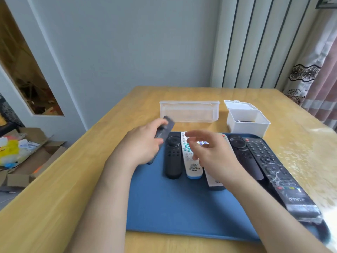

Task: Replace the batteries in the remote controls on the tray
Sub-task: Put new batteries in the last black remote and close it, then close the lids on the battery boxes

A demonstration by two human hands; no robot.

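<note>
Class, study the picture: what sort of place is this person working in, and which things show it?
Probably a room in a home: a wooden table, a flower-patterned curtain at the right, and a cardboard box of clutter on the floor.

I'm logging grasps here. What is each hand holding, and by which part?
The left hand grips a slim dark grey remote control around its middle, with its top end free. The right hand holds nothing.

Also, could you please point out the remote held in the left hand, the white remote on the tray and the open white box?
held remote [169,123]: head view, its dark far tip.
white remote [194,168]: head view, lower body by the label.
open white box [248,129]: head view, front wall.
</note>
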